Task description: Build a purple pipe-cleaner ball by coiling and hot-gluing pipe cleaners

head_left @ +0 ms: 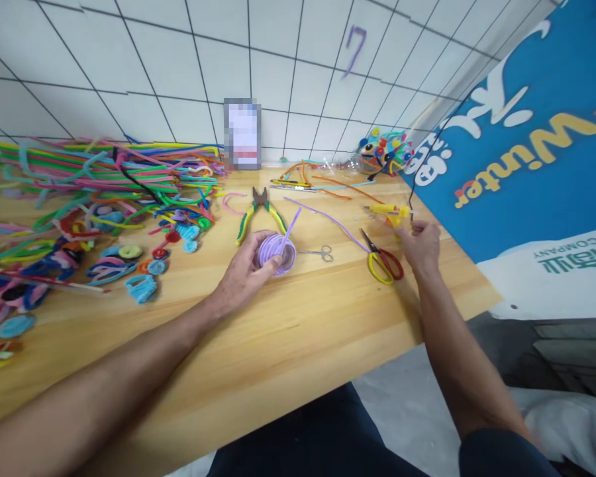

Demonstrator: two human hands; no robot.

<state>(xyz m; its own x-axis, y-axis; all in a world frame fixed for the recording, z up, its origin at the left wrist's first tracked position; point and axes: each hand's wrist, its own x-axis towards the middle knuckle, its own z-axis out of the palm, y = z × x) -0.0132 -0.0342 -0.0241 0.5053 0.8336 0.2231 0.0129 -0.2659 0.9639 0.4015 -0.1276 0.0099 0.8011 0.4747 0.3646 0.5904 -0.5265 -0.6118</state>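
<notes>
My left hand [251, 268] is closed around a round coil of purple pipe cleaner [284, 257], thumb across its front, and one end of the strand sticks up from it. Over at the right, my right hand [423, 248] has its fingers curled at the handle of a yellow glue gun [390, 212], whose nozzle points left. Red-and-yellow-handled scissors [383, 262] lie open just left of that hand. Between the hands are small metal scissors [320, 252] and a loose purple pipe cleaner [330, 222]. Yellow-green pliers [261, 211] rest behind the coil.
A big pile of coloured pipe cleaners [94, 172] and finished pieces [112, 262] covers the table's left side. A phone [242, 136] leans against the tiled wall. A bag of pompoms [387, 152] sits at the back right. A black cord [417, 169] runs by the blue banner [541, 146].
</notes>
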